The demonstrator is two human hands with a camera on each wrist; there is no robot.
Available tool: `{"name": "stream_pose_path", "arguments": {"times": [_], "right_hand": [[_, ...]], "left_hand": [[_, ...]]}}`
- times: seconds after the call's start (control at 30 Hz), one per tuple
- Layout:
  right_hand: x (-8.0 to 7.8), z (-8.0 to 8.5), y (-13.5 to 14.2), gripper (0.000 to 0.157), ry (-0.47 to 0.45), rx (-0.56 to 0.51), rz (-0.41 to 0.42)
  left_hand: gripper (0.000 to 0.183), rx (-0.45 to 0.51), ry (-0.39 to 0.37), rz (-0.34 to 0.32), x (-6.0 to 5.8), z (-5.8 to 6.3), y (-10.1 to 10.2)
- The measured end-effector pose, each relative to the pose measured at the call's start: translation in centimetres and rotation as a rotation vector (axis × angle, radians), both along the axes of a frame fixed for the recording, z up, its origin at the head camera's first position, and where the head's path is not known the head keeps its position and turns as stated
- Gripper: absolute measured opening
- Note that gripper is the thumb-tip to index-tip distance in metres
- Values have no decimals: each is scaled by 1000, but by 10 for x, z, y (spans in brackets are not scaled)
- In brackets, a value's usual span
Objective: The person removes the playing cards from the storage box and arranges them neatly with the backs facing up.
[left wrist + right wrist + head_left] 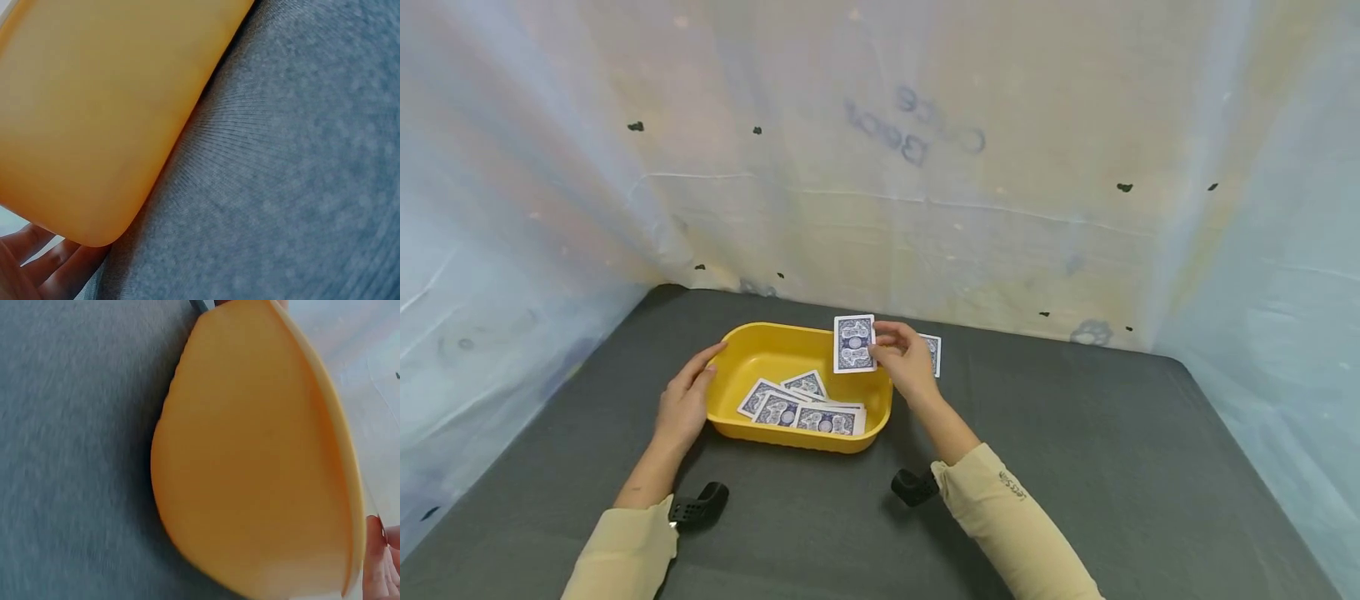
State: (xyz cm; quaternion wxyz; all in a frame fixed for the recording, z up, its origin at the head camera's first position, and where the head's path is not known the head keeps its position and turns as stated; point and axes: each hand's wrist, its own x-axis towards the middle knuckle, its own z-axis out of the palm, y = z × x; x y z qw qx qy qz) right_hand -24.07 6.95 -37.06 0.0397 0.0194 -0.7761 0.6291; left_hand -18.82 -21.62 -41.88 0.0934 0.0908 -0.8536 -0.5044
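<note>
Over the right part of a yellow plastic tub (752, 337), my right hand (907, 360) pinches a playing card (854, 343) by its right edge, its blue patterned back showing. In the right wrist view the fingers (375, 562) appear at the lower right, beyond the tub's rim. My left hand (683, 407) rests against the tub's left end, fingers along the wall and rim. The left wrist view has these fingers (59, 265) at the tub's corner. Several playing cards (826, 419) lie overlapping, backs up, inside the tub. Another card (933, 354) shows partly behind my right hand.
The tub stands on a dark grey cloth-covered table (1075, 467). Behind and at both sides hangs a pale translucent sheet (1000, 217) with dark spots and some handwriting. A black strapped device (700, 505) sits at the left wrist, another black device (914, 487) at the right.
</note>
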Motion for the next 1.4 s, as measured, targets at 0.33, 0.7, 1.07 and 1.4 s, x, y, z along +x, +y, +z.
{"name": "stream_pose_path", "arguments": {"times": [0.33, 0.7, 1.07, 1.4], "right_hand": [[-6, -2, 29, 34, 29, -1, -75], [-10, -12, 66, 34, 41, 36, -134], [-17, -26, 105, 35, 9, 102, -229], [-25, -40, 132, 39, 1, 143, -302]], "left_hand": [[45, -6, 2, 2, 0, 0, 0], [46, -8, 3, -3, -1, 2, 1], [46, 2, 13, 0, 0, 1, 0], [45, 3, 3, 3, 0, 4, 2]]}}
